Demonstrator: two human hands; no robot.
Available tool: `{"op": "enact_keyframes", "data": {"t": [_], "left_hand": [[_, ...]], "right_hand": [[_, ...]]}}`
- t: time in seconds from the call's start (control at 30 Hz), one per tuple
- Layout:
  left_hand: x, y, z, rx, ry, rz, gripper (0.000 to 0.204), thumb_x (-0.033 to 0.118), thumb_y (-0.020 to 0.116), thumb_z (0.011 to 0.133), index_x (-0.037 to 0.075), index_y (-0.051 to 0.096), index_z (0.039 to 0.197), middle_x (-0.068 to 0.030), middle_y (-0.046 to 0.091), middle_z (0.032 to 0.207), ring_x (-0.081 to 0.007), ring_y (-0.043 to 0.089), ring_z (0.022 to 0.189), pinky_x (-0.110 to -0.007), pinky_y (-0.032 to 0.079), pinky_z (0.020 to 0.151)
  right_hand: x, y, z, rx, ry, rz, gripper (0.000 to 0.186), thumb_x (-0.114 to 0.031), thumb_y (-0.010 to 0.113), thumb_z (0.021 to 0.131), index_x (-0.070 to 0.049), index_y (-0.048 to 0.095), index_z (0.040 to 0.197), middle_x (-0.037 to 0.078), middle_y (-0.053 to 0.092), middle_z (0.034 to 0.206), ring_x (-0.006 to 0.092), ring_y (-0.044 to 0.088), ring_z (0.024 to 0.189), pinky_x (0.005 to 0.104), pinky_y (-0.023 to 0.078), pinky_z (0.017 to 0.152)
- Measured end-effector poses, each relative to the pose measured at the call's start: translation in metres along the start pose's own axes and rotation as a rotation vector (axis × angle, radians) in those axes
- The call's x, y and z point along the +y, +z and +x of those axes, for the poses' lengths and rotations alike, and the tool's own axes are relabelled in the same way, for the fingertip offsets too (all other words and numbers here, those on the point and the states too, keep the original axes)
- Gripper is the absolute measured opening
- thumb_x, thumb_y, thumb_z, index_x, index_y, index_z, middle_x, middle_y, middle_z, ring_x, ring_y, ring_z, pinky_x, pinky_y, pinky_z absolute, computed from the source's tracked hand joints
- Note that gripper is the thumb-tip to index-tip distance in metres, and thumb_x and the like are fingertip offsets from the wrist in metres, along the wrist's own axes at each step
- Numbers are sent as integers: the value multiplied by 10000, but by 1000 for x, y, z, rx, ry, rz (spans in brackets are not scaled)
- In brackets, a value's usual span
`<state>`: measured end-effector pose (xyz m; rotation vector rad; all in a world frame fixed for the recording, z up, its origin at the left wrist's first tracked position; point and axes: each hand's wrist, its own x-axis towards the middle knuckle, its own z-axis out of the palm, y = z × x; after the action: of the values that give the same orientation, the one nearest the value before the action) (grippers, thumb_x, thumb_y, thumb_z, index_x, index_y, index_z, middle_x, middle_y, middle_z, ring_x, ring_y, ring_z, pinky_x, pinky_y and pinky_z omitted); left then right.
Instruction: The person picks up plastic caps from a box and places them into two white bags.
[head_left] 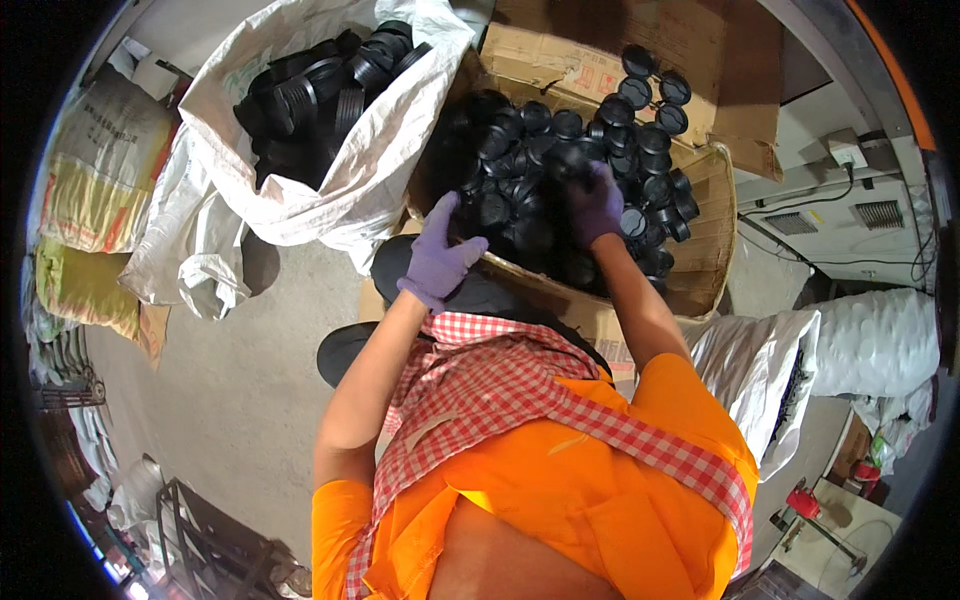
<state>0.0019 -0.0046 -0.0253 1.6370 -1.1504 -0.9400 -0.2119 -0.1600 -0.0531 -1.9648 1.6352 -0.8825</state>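
My left hand [437,260], in a purple glove, is at the front left edge of a cardboard box [700,265], its fingers apart with nothing visible between them. In the box lies a heap of round black plastic cap-like parts [632,222], some linked in small clusters. My right hand [598,205], also gloved, is over the heap with its fingers closed on a dark, motion-blurred black part [568,158]. A white woven sack [330,222] stands left of the box, its mouth open on similar black ribbed parts [315,90].
Filled woven sacks [90,180] line the left side. A white sack [760,340] and a translucent bundle [870,340] lie at the right. A metal cabinet [840,230] with cables stands behind them. A metal frame [180,540] is at lower left, and red-handled equipment [805,500] at lower right.
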Motion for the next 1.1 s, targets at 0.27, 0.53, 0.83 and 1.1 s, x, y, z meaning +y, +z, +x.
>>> {"op": "enact_keyframes", "data": {"t": [0.27,0.53,0.83,1.1], "left_hand": [[21,-4,4,180,225,-99,691,69,707,740,-16,369,1337,-70,563,1129,-158,551,965,-264,435,873],[19,-19,-21,-245,-330,-589,383,-30,602,781,-30,549,1160,-50,617,999,-115,579,865,-253,479,789],[30,-31,-40,-242,-447,-710,301,17,614,751,-39,587,1045,-71,622,941,-160,592,851,-274,478,792],[5,-30,-59,-364,-308,-275,280,111,581,815,-14,570,1065,-55,627,973,-173,598,885,-288,471,784]], "right_hand": [[-24,-34,-3,-631,344,554,270,-193,590,834,-13,591,1035,80,636,900,173,586,788,310,464,725],[-63,-33,-36,-401,-292,371,384,-141,606,804,-52,551,1174,140,623,1073,276,587,1020,337,456,860],[-104,-39,-54,-981,-528,167,384,-137,663,706,-120,608,1086,84,630,1018,274,619,854,345,493,749],[-105,-27,-65,-942,-713,69,279,-250,657,680,-121,616,924,80,638,915,287,618,822,376,494,678]]}}
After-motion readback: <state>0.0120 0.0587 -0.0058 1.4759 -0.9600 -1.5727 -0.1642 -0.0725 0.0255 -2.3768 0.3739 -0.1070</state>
